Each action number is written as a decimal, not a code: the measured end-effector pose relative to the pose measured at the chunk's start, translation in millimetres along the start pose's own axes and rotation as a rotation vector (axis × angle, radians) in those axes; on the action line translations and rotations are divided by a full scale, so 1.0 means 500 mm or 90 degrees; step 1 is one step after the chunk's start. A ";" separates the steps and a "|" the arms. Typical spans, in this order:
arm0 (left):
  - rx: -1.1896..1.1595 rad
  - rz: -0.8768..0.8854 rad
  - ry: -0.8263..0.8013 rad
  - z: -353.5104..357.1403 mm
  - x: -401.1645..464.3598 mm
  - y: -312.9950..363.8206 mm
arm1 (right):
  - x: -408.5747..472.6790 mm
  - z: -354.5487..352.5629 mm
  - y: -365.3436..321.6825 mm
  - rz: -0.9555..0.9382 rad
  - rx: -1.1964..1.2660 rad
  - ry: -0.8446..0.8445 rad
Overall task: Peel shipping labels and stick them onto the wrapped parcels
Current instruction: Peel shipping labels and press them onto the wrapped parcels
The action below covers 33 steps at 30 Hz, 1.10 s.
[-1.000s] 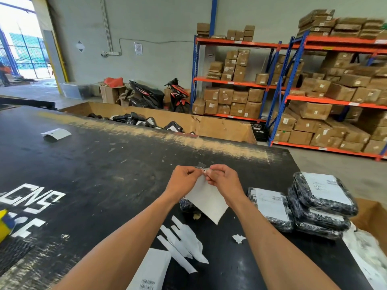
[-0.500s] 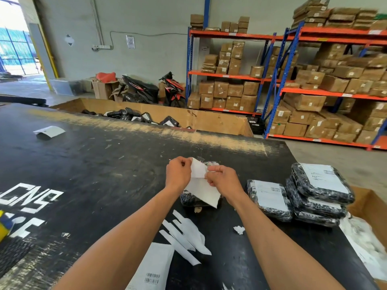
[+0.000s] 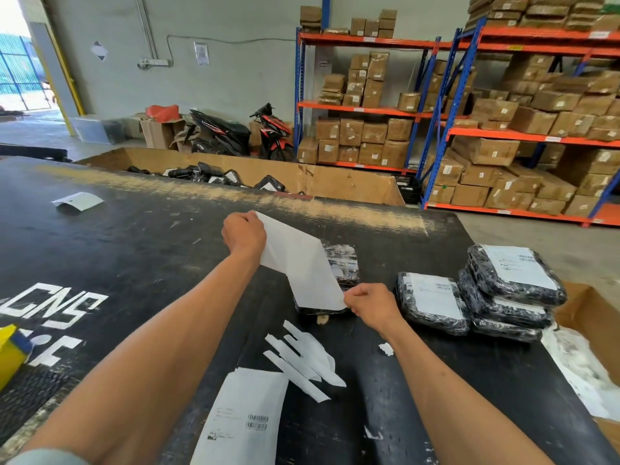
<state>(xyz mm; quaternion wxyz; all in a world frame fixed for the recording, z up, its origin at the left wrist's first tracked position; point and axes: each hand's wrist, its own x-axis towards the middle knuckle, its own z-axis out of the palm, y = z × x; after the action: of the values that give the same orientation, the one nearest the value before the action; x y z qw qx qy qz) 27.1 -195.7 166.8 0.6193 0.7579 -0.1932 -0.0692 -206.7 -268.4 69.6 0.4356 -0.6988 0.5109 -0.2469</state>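
Above the black worktable (image 3: 100, 250), the left hand (image 3: 244, 233) pinches the upper corner of a white label sheet (image 3: 298, 260), fingers curled around the edge. The right hand (image 3: 370, 305) pinches the sheet's lower corner, fingers likewise curled tight. Between the two hands the sheet hangs in a folded, slanted span (whether label and backing are fully apart cannot be told from this view). Directly behind and beneath the sheet, an unlabelled wrapped parcel (image 3: 344, 266) in black film lies flat on the table. To its right lies a labelled parcel (image 3: 432, 305), and just beside that stands a stack of labelled parcels (image 3: 510, 290). Near the front edge, torn backing strips (image 3: 302, 360) lie scattered, touching a printed label sheet (image 3: 245, 417) with a barcode. A loose white paper (image 3: 78, 200) rests at the table's far left. Beyond the table stands a cardboard bin (image 3: 335, 182) holding more black parcels.
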 end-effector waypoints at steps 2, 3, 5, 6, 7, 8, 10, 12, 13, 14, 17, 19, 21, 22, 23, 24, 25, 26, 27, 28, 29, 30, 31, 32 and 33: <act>0.004 -0.008 0.035 -0.021 0.029 -0.001 | -0.004 0.001 0.006 0.005 -0.036 -0.016; 0.003 -0.013 0.056 -0.032 0.042 0.000 | -0.004 0.002 0.009 0.006 -0.065 -0.025; -0.004 -0.022 0.099 -0.050 0.066 -0.002 | -0.005 0.003 0.013 0.009 -0.131 -0.047; -0.007 -0.024 0.115 -0.059 0.074 -0.002 | -0.006 0.005 0.016 0.010 -0.158 -0.059; -0.009 -0.023 0.127 -0.066 0.080 -0.002 | -0.006 0.007 0.017 0.010 -0.177 -0.070; -0.009 -0.020 0.133 -0.072 0.084 -0.002 | -0.006 0.012 0.017 0.012 -0.187 -0.083; -0.005 -0.009 0.133 -0.077 0.083 -0.003 | -0.005 0.026 0.013 0.016 -0.195 -0.109; 0.006 0.016 0.122 -0.074 0.071 -0.006 | -0.006 0.045 0.006 0.019 -0.189 -0.141; 0.006 0.034 0.116 -0.071 0.062 -0.007 | -0.005 0.056 0.004 0.014 -0.185 -0.155; 0.007 0.052 0.109 -0.067 0.051 -0.008 | -0.005 0.064 0.000 0.008 -0.182 -0.163; 0.019 0.106 0.094 -0.051 0.019 -0.008 | -0.004 0.078 -0.008 -0.019 -0.151 -0.182; 0.023 0.139 0.084 -0.040 0.005 -0.008 | -0.004 0.079 -0.019 -0.037 -0.126 -0.190; 0.024 0.177 0.076 -0.030 -0.007 -0.007 | 0.004 0.074 -0.038 -0.043 -0.075 -0.155; 0.029 0.209 0.066 -0.022 -0.015 -0.010 | 0.009 0.069 -0.052 -0.025 -0.004 -0.124; 0.037 0.255 0.047 -0.013 -0.026 -0.012 | 0.015 0.062 -0.070 0.008 0.094 -0.100; 0.047 0.316 0.021 -0.001 -0.039 -0.018 | 0.024 0.051 -0.089 0.049 0.195 -0.089; 0.058 0.390 -0.009 0.014 -0.054 -0.027 | 0.035 0.037 -0.107 0.084 0.281 -0.090; 0.072 0.471 -0.041 0.027 -0.073 -0.036 | 0.047 0.023 -0.122 0.111 0.336 -0.102; 0.089 0.555 -0.075 0.041 -0.092 -0.047 | 0.058 0.009 -0.136 0.132 0.366 -0.116; 0.110 0.647 -0.100 0.058 -0.110 -0.058 | 0.068 -0.003 -0.145 0.146 0.378 -0.125; 0.131 0.741 -0.116 0.076 -0.125 -0.069 | 0.074 -0.014 -0.154 0.157 0.382 -0.122; 0.150 0.827 -0.128 0.093 -0.137 -0.079 | 0.081 -0.024 -0.160 0.158 0.376 -0.107; 0.164 0.888 -0.142 0.107 -0.146 -0.085 | 0.091 -0.031 -0.162 0.154 0.358 -0.085; 0.169 0.922 -0.162 0.119 -0.148 -0.091 | 0.097 -0.038 -0.162 0.145 0.333 -0.067; 0.171 0.930 -0.184 0.124 -0.147 -0.096 | 0.103 -0.045 -0.161 0.131 0.312 -0.047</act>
<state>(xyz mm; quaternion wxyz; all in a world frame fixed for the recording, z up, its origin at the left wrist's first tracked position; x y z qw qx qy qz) -51.8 -217.0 96.6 0.3786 0.4896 -0.7322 0.2842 -166.0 -316.3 144.8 0.6329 -0.5258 0.4878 -0.2917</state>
